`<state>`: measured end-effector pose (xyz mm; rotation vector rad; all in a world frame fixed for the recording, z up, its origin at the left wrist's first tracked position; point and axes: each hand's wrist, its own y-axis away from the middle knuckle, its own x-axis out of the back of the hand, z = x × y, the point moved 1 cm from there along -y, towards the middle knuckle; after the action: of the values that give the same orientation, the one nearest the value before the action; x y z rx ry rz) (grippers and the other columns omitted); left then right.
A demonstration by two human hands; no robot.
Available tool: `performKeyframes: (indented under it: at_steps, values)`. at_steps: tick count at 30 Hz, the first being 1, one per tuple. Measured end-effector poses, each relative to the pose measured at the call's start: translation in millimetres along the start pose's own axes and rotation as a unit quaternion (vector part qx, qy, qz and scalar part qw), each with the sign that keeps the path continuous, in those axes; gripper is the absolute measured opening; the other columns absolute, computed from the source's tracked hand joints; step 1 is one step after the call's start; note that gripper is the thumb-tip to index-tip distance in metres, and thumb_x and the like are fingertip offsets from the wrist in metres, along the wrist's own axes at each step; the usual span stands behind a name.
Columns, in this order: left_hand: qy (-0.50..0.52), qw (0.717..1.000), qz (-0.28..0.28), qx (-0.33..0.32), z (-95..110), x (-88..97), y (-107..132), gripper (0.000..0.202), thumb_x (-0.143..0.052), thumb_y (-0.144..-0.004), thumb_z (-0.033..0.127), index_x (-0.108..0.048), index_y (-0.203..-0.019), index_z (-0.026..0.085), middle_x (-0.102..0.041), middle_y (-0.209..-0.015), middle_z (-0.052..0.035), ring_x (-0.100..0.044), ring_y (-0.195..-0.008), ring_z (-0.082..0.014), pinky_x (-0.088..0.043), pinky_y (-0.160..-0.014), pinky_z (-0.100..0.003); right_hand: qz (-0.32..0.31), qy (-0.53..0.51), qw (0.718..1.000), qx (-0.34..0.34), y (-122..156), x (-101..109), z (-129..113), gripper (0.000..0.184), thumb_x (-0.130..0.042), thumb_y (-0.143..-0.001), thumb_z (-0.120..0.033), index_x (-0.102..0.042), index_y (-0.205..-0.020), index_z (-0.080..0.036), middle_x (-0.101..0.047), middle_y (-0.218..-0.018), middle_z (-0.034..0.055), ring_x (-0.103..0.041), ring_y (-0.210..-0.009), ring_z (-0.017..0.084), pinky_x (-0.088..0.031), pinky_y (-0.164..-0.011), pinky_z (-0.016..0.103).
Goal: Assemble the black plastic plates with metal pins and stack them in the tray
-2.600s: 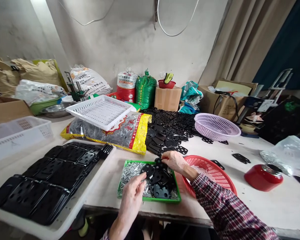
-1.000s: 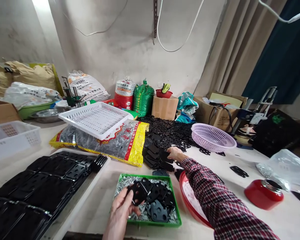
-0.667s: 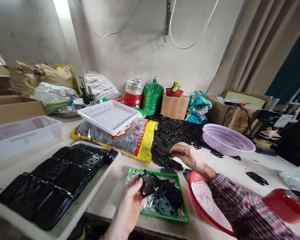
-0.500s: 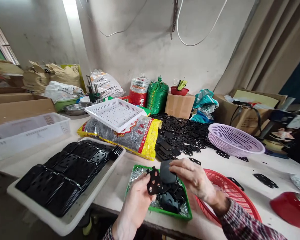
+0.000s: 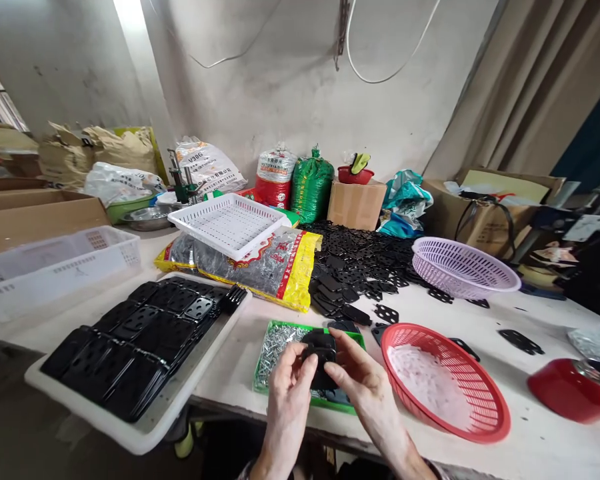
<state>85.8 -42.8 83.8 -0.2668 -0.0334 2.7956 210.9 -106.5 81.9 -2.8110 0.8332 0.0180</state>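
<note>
Through the head camera I had my left hand [image 5: 287, 393] and right hand [image 5: 367, 387] close together, the same black plates [image 5: 323, 357] gripped between them. The left thumb and fingers were pinched on the near-left edge; the right thumb pressed the right side, with the forefinger reaching along the far edge. I could not tell how many pieces lay in that grip, since my fingers hid part of them.

Below the held plates, and partly covered by both hands, sat a green tray [image 5: 337, 404]. Just beyond my left fingers, small silver metal pins [image 5: 277, 343] filled its left side. Past my right fingertips, a wide heap of loose black parts [image 5: 365, 257] spread over the table [image 5: 230, 360].

Just right of my right hand stood a red basket [image 5: 500, 400] with whitish pieces [image 5: 430, 383] inside, and well apart on that same side, a red container [image 5: 560, 390] with a silvery neck. Farther off, ahead and to the right, I saw a purple basket [image 5: 460, 263].

Left of my left hand, a white tray [image 5: 143, 437] carried rows of stacked black parts [image 5: 130, 340]. Ahead of that hand lay a yellow-edged bag [image 5: 300, 273], a perforated white tray [image 5: 227, 223] resting on it.
</note>
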Motion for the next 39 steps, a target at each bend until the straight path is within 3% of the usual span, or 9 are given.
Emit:
performKeyframes:
  at_steps: [8,14,17,21,24,27,31,35,39]
  values:
    - [-0.045,0.998,-0.033,-0.002,-10.4,-3.1,3.0,0.029,-0.064,-0.086,0.047,-0.065,-0.098,0.021,-0.067,-0.088,-0.0036,-0.053,-0.057,-0.0107,-0.034,-0.042,-0.019,0.062,-0.022,0.998,-0.014,4.3,-0.1,9.2,0.044,-0.082,-0.072,-0.042,-0.078,-0.111,-0.021,-0.078,-0.100,0.0086,-0.072,-0.086,0.026,-0.061,-0.071,0.033]
    - [0.018,0.999,0.039,-0.013,-20.7,-6.1,-4.2,0.037,-0.070,-0.081,0.053,-0.063,-0.096,0.020,-0.063,-0.078,0.0002,-0.049,-0.049,-0.0094,-0.042,-0.042,-0.021,0.086,-0.053,0.995,0.000,10.5,-13.2,20.4,0.032,-0.083,-0.071,-0.039,-0.079,-0.096,-0.020,-0.074,-0.110,0.0123,-0.071,-0.087,0.027,-0.060,-0.058,0.030]
    - [0.044,0.998,0.051,-0.011,-23.0,-5.2,-5.7,0.038,-0.072,-0.079,0.052,-0.063,-0.097,0.020,-0.065,-0.083,-0.0017,-0.056,-0.056,-0.0116,-0.047,-0.046,-0.021,0.068,-0.065,0.996,0.004,10.3,-16.7,23.2,0.023,-0.081,-0.072,-0.039,-0.076,-0.079,-0.018,-0.071,-0.118,0.0146,-0.070,-0.097,0.030,-0.061,-0.063,0.031]
    - [0.072,0.993,0.090,0.001,-26.4,-1.0,-6.7,0.038,-0.071,-0.081,0.051,-0.060,-0.100,0.021,-0.062,-0.092,-0.0006,-0.060,-0.053,-0.0095,-0.051,-0.049,-0.023,0.163,0.013,0.983,0.081,4.4,-0.8,27.0,0.021,-0.075,-0.081,-0.039,-0.072,-0.085,-0.019,-0.075,-0.109,0.0119,-0.073,-0.089,0.025,-0.061,-0.070,0.032]
    - [0.079,0.991,0.106,0.000,-26.9,-2.1,-8.1,0.042,-0.076,-0.077,0.048,-0.055,-0.104,0.023,-0.060,-0.097,0.0008,-0.055,-0.045,-0.0060,-0.048,-0.043,-0.023,0.198,0.179,0.939,0.219,1.5,11.7,26.3,0.017,-0.069,-0.087,-0.029,-0.074,-0.101,-0.021,-0.079,-0.094,0.0071,-0.073,-0.073,0.020,-0.060,-0.067,0.031]
    - [0.097,0.992,0.073,0.021,-23.2,-8.4,-6.2,0.052,-0.075,-0.078,0.044,-0.052,-0.121,0.026,-0.064,-0.110,-0.0050,-0.061,-0.056,-0.0115,-0.048,-0.043,-0.023,0.125,0.341,0.864,0.347,4.6,10.1,22.1,0.033,-0.058,-0.091,-0.012,-0.071,-0.119,-0.024,-0.079,-0.104,0.0063,-0.074,-0.087,0.022,-0.058,-0.075,0.032]
    - [0.039,0.995,0.069,0.067,-20.3,-11.9,3.6,0.045,-0.068,-0.083,0.046,-0.063,-0.121,0.022,-0.067,-0.124,-0.0127,-0.070,-0.080,-0.0231,-0.059,-0.062,-0.033,0.080,0.460,0.795,0.387,11.8,-3.4,18.9,0.048,-0.053,-0.091,-0.007,-0.063,-0.134,-0.026,-0.073,-0.123,0.0057,-0.070,-0.097,0.025,-0.054,-0.074,0.038]
    - [-0.031,0.992,0.101,0.072,-23.5,-7.6,12.7,0.032,-0.072,-0.078,0.039,-0.073,-0.105,0.022,-0.062,-0.138,-0.0142,-0.054,-0.130,-0.0343,-0.050,-0.105,-0.043,0.072,0.467,0.795,0.380,14.7,-14.9,19.5,0.041,-0.053,-0.091,-0.010,-0.066,-0.128,-0.022,-0.072,-0.126,0.0081,-0.067,-0.092,0.025,-0.054,-0.075,0.041]
    - [-0.046,0.992,0.088,0.074,-27.0,-4.4,12.2,0.028,-0.075,-0.074,0.039,-0.075,-0.098,0.025,-0.060,-0.139,-0.0135,-0.047,-0.138,-0.0361,-0.052,-0.104,-0.044,0.065,0.402,0.839,0.361,22.0,-22.5,21.5,0.043,-0.049,-0.091,-0.005,-0.067,-0.127,-0.021,-0.071,-0.125,0.0113,-0.067,-0.095,0.024,-0.059,-0.079,0.039]
